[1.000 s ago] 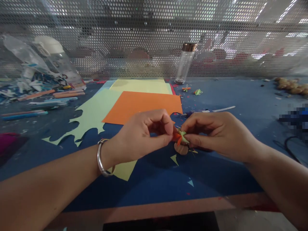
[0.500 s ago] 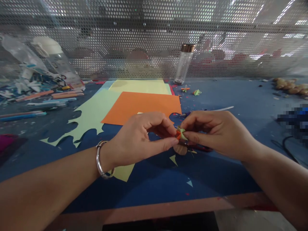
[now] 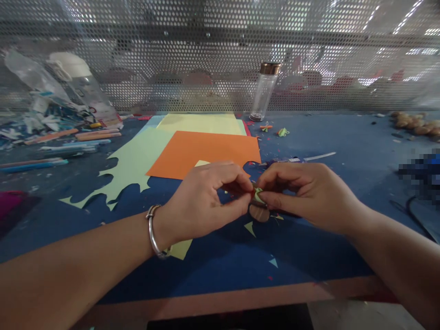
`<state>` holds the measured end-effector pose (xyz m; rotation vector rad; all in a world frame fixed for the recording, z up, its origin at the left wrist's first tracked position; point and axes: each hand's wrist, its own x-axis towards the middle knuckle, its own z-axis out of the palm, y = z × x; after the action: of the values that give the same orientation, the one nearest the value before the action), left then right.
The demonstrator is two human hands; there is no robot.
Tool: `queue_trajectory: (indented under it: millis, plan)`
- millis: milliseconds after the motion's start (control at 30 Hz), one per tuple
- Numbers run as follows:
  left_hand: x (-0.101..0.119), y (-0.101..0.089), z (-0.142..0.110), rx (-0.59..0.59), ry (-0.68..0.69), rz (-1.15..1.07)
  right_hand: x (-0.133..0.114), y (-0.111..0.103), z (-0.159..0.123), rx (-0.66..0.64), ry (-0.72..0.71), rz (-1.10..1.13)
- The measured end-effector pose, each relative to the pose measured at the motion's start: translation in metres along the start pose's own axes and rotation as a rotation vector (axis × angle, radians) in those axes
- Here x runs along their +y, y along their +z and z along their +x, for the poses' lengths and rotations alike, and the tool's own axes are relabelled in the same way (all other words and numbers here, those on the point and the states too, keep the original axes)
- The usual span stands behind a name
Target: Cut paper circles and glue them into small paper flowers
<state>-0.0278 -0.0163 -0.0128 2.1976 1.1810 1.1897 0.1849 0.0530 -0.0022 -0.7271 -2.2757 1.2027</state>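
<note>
My left hand [image 3: 209, 201], with a silver bangle at its wrist, pinches thumb and fingers at the left side of a small folded paper piece [image 3: 258, 196]. The piece is pale green with a bit of orange, which the left fingertips mostly cover. My right hand [image 3: 305, 192] grips the green side between thumb and forefinger. Just below the fingertips a round wooden-looking disc [image 3: 259, 213] lies on the table. Behind the hands is an orange sheet [image 3: 206, 151] with a curved bite cut from one corner. Two similar small folded papers, one orange and green [image 3: 266, 128], one green [image 3: 283, 132], sit farther back.
A cut-up pale green sheet [image 3: 137, 156] and a yellow sheet [image 3: 199, 123] lie behind. A clear bottle [image 3: 264, 94] stands near the perforated metal screen [image 3: 206, 55]. Paper sticks [image 3: 74, 146] and a white-lidded bottle [image 3: 82, 87] are left. Paper scraps [image 3: 250, 228] dot the blue table.
My fingertips have drawn closer together around the folded paper, hiding more of its orange part. My left hand has shifted slightly right; the view has moved a little.
</note>
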Motion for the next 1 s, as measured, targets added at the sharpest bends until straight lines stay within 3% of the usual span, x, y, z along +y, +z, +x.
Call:
queue_trajectory:
  millis: [467, 667, 1000]
  plan:
    - [-0.0036, 0.0028, -0.0026, 0.009, 0.13, 0.262, 0.0005, 0.0023, -0.0027, 0.08, -0.091, -0.176]
    - [-0.0043, 0.0008, -0.0037, 0.01, 0.094, 0.217, 0.0032, 0.0016, -0.0011, 0.115, -0.153, -0.277]
    - [-0.0057, -0.0005, -0.0041, -0.008, 0.101, 0.222, -0.0004, 0.0041, 0.0007, 0.052, -0.141, -0.315]
